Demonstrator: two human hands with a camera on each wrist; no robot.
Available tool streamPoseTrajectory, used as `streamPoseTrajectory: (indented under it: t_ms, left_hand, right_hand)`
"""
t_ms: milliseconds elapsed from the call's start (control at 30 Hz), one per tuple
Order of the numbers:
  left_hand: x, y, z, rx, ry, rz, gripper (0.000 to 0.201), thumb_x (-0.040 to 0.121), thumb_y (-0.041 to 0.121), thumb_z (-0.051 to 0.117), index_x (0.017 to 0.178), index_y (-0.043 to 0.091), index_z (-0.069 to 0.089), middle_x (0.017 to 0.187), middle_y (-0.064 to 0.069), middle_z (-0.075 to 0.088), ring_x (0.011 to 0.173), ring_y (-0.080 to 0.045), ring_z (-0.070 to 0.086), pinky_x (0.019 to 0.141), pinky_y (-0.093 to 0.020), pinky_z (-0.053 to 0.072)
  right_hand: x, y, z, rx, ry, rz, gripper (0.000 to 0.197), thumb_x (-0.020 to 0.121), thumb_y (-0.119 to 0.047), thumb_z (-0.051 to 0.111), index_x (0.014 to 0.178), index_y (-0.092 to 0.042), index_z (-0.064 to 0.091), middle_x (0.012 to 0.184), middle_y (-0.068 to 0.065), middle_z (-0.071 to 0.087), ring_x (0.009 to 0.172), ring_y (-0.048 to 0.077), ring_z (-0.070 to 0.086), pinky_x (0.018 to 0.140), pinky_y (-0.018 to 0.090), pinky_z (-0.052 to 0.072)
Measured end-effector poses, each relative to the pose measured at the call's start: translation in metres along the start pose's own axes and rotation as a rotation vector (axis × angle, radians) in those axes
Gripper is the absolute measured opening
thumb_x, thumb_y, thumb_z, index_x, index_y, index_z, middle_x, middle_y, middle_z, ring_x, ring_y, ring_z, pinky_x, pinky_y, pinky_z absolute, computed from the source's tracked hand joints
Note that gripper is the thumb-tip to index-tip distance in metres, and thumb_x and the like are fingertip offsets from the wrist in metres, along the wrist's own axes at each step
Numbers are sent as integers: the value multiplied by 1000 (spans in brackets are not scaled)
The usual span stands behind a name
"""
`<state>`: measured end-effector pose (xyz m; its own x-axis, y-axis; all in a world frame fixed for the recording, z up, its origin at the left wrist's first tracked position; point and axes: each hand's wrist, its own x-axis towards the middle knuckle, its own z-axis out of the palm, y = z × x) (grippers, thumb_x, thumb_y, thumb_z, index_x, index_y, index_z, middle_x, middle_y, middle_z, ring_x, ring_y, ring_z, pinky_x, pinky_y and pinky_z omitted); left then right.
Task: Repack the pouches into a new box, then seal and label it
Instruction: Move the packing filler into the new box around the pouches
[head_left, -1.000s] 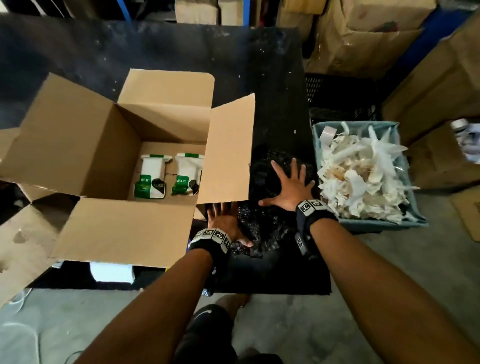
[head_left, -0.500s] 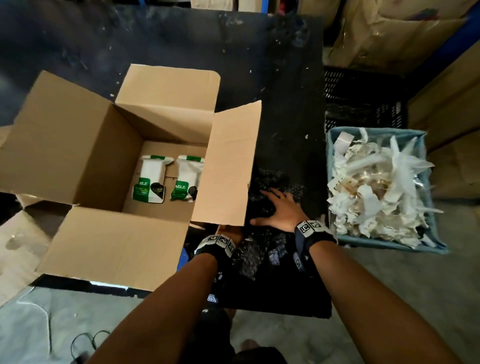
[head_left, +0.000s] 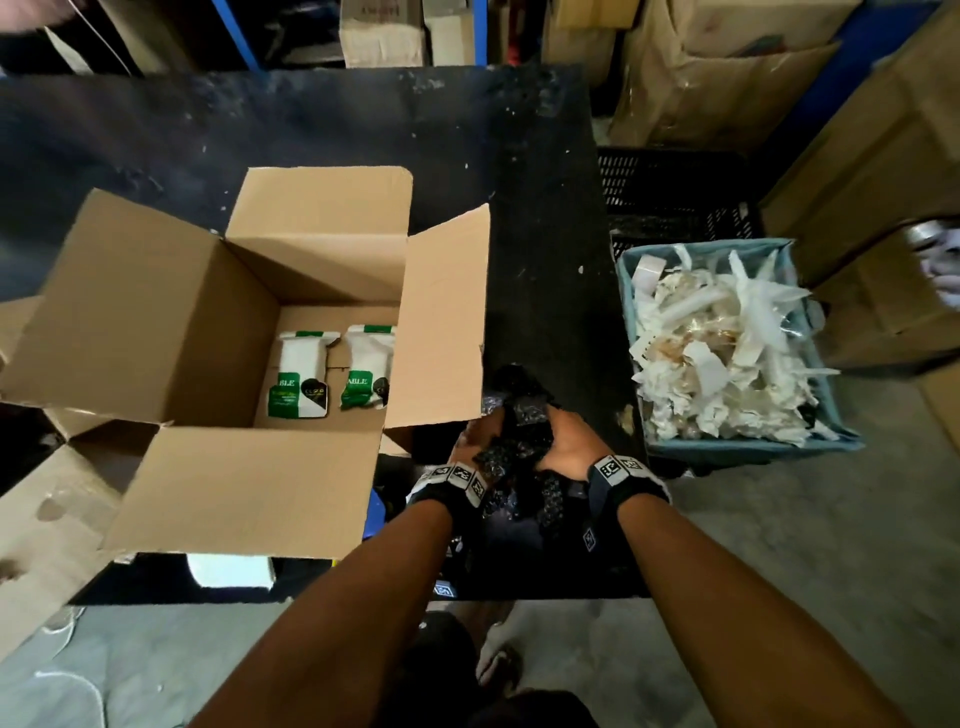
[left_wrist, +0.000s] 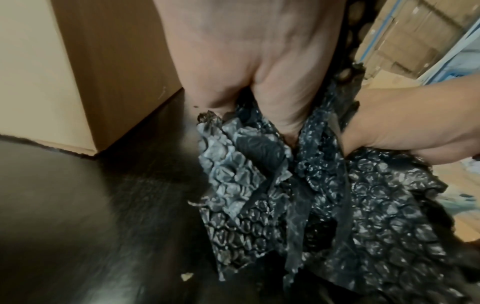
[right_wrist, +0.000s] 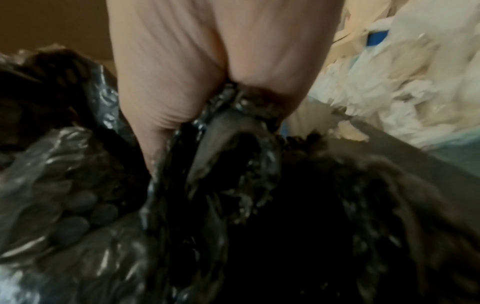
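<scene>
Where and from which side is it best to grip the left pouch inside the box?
Probably its white upper body, coming straight down from above. The left pouch lies flat on the floor of the open box, beside the second pouch; the box walls block any side approach.

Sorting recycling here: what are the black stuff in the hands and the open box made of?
Black stuff: looks like glossy plastic bubble wrap, with rows of round shiny cells, crumpled. Open box: matte brown cardboard, probably corrugated, with creased flaps.
</scene>
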<state>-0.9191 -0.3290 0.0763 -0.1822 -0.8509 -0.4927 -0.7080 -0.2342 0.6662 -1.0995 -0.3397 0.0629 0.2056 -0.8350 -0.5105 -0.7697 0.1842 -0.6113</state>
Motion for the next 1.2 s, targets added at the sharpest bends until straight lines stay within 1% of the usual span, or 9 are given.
streamPoseTrajectory:
  t_ms: [67, 200, 333, 500, 667, 900, 967, 1067, 1200]
  left_hand:
    - [-15, 20, -4, -28, 21, 48, 65, 77, 70, 68, 133, 39, 56, 129, 14, 63, 115, -7, 61, 103, -26, 46]
    - [-34, 57, -13, 112, -2, 180, 54, 89, 57, 61, 135, 29, 52, 127, -7, 66, 114, -26, 64, 97, -34, 50]
    - [-67, 89, -22, 215, 25, 336, 54, 91, 45, 55, 135, 14, 52, 123, -22, 66, 114, -39, 63, 95, -45, 50]
    - [-114, 135, -68, 225, 186, 550, 41, 95, 16, 60, 135, 5, 54, 125, -24, 65, 116, -40, 62, 101, -42, 45]
    - [-163, 177, -156, 208, 316, 715, 49, 87, 8, 65, 134, -1, 54, 128, -26, 63, 120, -43, 58, 100, -43, 44]
    - [-181, 179, -291, 312, 428, 736, 52, 82, 32, 50, 123, 2, 61, 115, -27, 68, 111, -42, 63, 88, -45, 47]
    - [-173, 170, -325, 209, 428, 689, 21, 89, 24, 50, 101, 16, 66, 118, -29, 65, 113, -43, 61, 92, -45, 49]
    - [-148, 147, -382, 171, 507, 647, 26, 94, 18, 41, 76, 36, 45, 127, -32, 59, 119, -44, 58, 102, -50, 47]
    - [-126, 103, -439, -25, 452, 543, 16, 89, 34, 45, 94, 31, 59, 123, -29, 63, 117, -42, 60, 100, -41, 48]
  right_hand:
    - [-19, -5, -9, 29, 62, -7, 81, 70, -19, 90, 142, -18, 53, 133, -1, 62, 123, 18, 58, 104, 34, 46]
    - [-60, -15, -30, 57, 209, -10, 90, 63, -20, 91, 143, -20, 51, 137, 8, 62, 126, 26, 59, 106, 41, 48]
    - [-120, -36, -59, 56, 331, -31, 70, 65, -7, 86, 130, -14, 62, 120, 5, 68, 113, 20, 63, 98, 34, 51]
    - [-169, -82, -102, 10, 502, -138, 69, 53, -23, 84, 119, -17, 66, 108, 4, 74, 103, 22, 70, 94, 43, 58]
    - [-185, -167, -151, 54, 533, -343, 77, 58, -12, 93, 130, -18, 66, 123, -1, 73, 120, 16, 66, 107, 45, 51]
    - [-157, -304, -176, 17, 584, -544, 50, 66, -1, 83, 115, -3, 72, 114, 10, 75, 106, 17, 67, 102, 42, 54]
    - [-138, -339, -174, 24, 604, -588, 41, 69, -4, 80, 110, -3, 74, 111, 10, 76, 101, 14, 66, 100, 43, 56]
    - [-95, -393, -164, 24, 610, -626, 27, 78, -3, 75, 105, -1, 75, 108, 15, 76, 95, 11, 62, 94, 36, 55]
    - [-24, -440, -143, 17, 595, -643, 24, 77, -15, 73, 95, 1, 74, 100, 21, 76, 89, 10, 58, 89, 53, 56]
